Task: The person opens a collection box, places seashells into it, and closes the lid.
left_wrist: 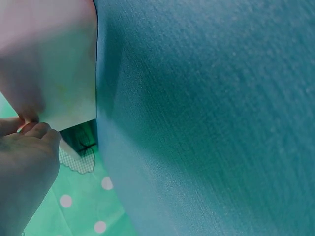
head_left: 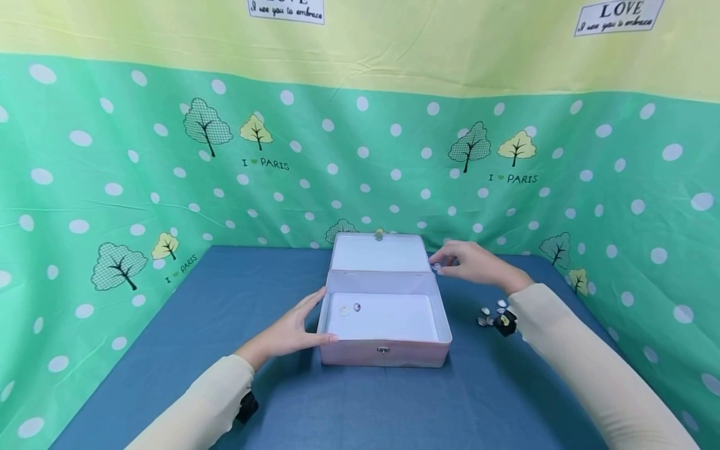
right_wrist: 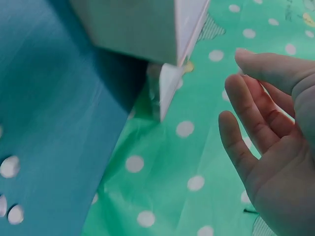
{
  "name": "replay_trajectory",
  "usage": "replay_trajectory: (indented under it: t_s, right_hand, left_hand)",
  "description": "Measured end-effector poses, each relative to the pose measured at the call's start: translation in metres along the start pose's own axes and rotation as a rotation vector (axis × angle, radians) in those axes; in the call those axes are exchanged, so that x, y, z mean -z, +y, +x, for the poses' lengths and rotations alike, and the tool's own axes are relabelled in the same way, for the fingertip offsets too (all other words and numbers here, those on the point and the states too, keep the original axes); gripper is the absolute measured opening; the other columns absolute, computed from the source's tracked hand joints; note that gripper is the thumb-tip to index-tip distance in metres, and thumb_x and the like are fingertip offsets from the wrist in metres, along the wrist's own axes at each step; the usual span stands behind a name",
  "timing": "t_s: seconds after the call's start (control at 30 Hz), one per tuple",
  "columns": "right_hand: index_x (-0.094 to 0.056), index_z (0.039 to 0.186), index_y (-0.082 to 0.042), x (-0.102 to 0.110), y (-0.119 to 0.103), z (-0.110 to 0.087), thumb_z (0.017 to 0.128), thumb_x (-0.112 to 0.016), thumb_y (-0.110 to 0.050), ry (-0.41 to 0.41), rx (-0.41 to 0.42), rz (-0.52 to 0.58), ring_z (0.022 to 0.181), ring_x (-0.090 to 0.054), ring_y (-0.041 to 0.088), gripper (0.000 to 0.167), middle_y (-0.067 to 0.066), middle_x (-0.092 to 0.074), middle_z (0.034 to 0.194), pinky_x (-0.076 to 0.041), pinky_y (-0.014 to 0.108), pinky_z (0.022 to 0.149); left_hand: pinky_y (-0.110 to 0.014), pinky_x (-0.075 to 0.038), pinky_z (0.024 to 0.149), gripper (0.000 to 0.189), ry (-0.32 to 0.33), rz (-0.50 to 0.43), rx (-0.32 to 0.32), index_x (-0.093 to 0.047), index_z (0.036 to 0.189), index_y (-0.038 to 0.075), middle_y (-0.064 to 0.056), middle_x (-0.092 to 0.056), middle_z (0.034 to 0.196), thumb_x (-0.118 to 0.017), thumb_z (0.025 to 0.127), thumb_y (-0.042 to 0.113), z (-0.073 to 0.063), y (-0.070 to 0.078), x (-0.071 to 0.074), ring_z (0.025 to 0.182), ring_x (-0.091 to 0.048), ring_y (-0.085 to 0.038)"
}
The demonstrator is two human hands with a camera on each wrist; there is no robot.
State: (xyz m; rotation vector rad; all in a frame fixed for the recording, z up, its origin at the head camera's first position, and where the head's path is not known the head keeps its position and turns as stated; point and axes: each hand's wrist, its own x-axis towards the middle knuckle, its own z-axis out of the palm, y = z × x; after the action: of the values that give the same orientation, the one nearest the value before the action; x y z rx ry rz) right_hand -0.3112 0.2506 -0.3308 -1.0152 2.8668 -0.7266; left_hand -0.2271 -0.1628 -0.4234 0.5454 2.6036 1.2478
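Observation:
A pink metal box (head_left: 385,354) with a white inside stands on the blue cloth, its hinged lid (head_left: 379,252) thrown back behind it. My left hand (head_left: 289,331) holds the box at its left side, thumb over the front rim; in the left wrist view its fingers (left_wrist: 39,132) are bent at the edge. To the right of the lid, my right hand (head_left: 478,261) pinches a small whitish piece (head_left: 435,266) between thumb and fingertips, mostly hidden. Inside the box lie a small dark-and-silver piece (head_left: 357,307) and a pale one (head_left: 344,310).
Several small whitish rounded pieces (head_left: 486,311) lie on the blue cloth (head_left: 270,275) right of the box, beside the right wrist's black device (head_left: 505,323). A green dotted curtain (head_left: 388,150) hangs behind and along both sides.

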Motion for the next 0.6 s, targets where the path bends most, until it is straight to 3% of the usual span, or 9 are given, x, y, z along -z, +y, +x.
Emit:
replay_trajectory:
  t_s: [0.6]
  right_hand:
    - [-0.074,0.120,-0.011,-0.033,-0.035,0.043,0.094,-0.070,-0.007,-0.167,0.078,0.157,0.098,-0.065,0.016,0.026,0.000,-0.069,0.111,-0.054,0.034,0.085]
  left_hand:
    - [-0.069,-0.026,0.107,0.108,-0.007,0.013,-0.001,-0.014,0.163,0.022,-0.010,-0.012,0.166,-0.079,0.082,0.052,0.000,-0.001,0.001,0.150,-0.014,-0.038]
